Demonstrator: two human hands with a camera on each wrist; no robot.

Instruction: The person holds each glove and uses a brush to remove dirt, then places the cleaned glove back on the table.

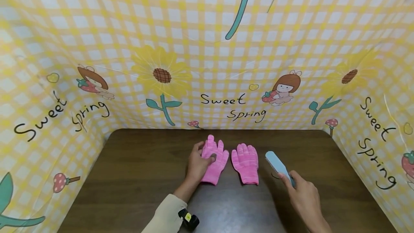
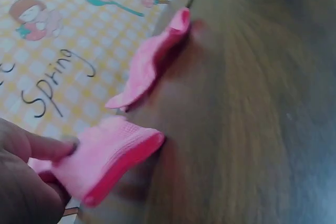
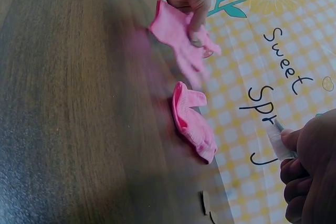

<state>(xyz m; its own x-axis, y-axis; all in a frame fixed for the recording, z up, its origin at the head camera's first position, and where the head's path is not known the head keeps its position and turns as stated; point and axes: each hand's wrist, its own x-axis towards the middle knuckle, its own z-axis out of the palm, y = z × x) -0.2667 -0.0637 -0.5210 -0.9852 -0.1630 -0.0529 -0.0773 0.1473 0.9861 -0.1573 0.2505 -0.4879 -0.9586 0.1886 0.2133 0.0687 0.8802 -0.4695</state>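
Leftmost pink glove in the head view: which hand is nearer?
Left. The left hand holds the leftmost glove, thumb across its face; the right hand is off to its right, beyond the other glove.

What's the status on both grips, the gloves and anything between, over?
Left grip pinching one pink glove. Right grip holding light-blue brush. Between them: second pink glove, untouched.

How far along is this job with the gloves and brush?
Looks done: one pink glove lies on the table, untouched. In hand: the left hand pinches the other pink glove, and the right hand grips the blue brush above the table. Probably left: letting go of that glove and setting down the brush, since both are held.
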